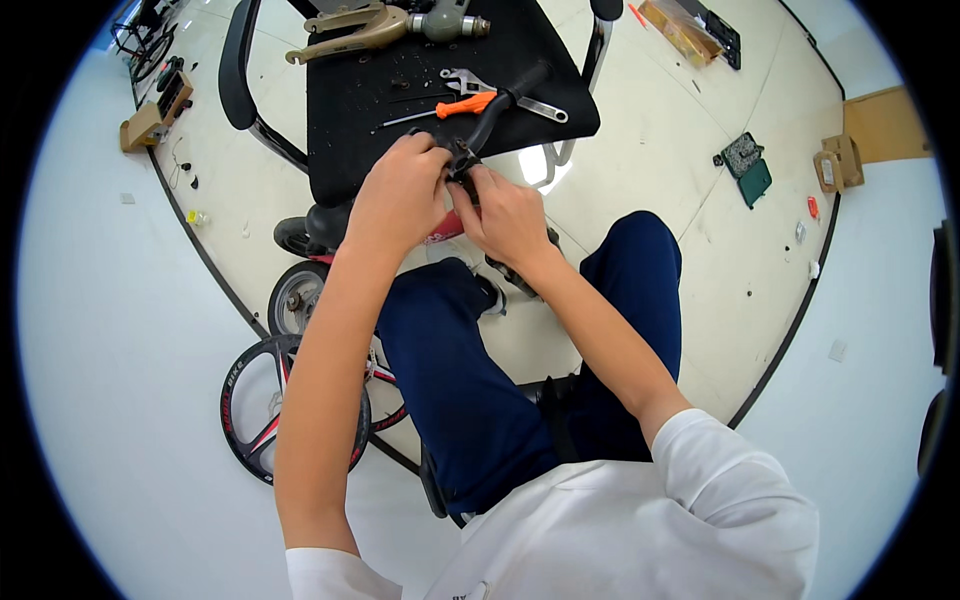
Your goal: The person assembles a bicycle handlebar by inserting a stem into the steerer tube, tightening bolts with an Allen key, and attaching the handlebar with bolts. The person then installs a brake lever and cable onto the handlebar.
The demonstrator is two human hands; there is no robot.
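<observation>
A black curved handlebar [490,122] with a grip at its far end rests over the front of the black chair seat [345,150]. My left hand [400,190] closes its fingers on a dark fitting at the near part of the bar. From the other side my right hand [505,215] pinches the same area, thumb toward the left fingertips. Details of the fitting are hidden by the fingers. Just beyond the hands lie an orange-handled screwdriver [467,105] and a silver adjustable wrench [545,110], partly under the bar.
A tan bicycle fork [370,28] lies at the seat's back. Armrests [238,65] flank the seat. Wheels [232,408] stand at lower left. A green case [755,182] lies open on the floor at right, near cardboard boxes [840,162].
</observation>
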